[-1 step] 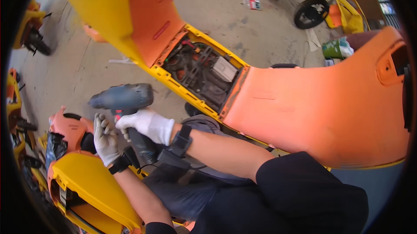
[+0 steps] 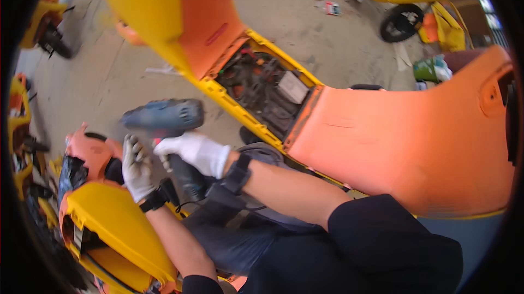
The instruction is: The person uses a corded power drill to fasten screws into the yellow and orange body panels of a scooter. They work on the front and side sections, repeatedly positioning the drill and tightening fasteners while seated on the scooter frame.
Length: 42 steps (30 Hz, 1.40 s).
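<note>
In the head view, the gloved fingers of my right hand [image 2: 199, 152] are wrapped around the handle of a blue-and-black drill [image 2: 164, 115], its nose toward my left. The nose tip is smeared by blur, my grip hides the upper handle, and the handle's foot disappears near the black strap [image 2: 238, 174] on my right wrist. The gloved fingers of my left hand [image 2: 136, 168] are half curled just below the nose; I cannot tell whether they close on anything. Near that wrist sits a yellow panel [image 2: 114, 217], cut off by the lower edge.

Beyond the drill, a scooter's open bay [image 2: 240, 113] shows dark parts, too blurred to sort out, and a pale box [image 2: 293, 86]. Its orange-and-yellow front [image 2: 210, 15] is cut off at the top. Farther off, a red-and-white packet [image 2: 332, 8] and a green-and-white bag [image 2: 428, 70] lie on the floor [image 2: 289, 13], any print too small to read.
</note>
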Tool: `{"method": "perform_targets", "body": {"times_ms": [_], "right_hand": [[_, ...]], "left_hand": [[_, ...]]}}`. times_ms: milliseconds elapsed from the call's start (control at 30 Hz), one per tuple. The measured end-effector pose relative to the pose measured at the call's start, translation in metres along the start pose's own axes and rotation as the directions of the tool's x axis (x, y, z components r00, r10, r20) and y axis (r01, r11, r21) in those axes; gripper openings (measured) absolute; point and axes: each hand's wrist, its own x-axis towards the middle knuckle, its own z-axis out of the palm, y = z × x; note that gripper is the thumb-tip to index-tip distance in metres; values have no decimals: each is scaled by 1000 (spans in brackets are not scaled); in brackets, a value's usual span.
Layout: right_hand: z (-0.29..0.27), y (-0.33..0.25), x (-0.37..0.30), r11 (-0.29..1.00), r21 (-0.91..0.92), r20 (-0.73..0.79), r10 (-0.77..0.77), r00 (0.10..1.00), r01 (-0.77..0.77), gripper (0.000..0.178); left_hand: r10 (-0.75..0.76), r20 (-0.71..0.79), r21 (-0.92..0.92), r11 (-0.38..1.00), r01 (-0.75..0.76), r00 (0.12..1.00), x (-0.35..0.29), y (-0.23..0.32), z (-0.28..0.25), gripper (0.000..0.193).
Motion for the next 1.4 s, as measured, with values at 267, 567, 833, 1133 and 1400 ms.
{"method": "perform_targets", "body": {"times_ms": [267,567,833,1133,1400], "right_hand": [[12,-7,-4,985,-166,10,56,998,-53,27],[23,-10,-10,949,-306,-1,82,997,-79,25],[21,-7,-7,925,-378,6,44,999,-38,30],[24,-9,-8,915,-403,20,30,999,-20,30],[21,-10,-10,821,-571,-30,-45,999,20,26]], "left_hand": [[80,-163,-28,996,-86,983,-13,16,25,18],[122,-147,75,991,-112,982,-19,18,26,24],[129,-167,67,991,-120,977,-18,19,29,24],[137,-159,94,988,-123,978,-20,21,26,21],[157,-192,236,966,-110,969,-23,25,24,21]]}}
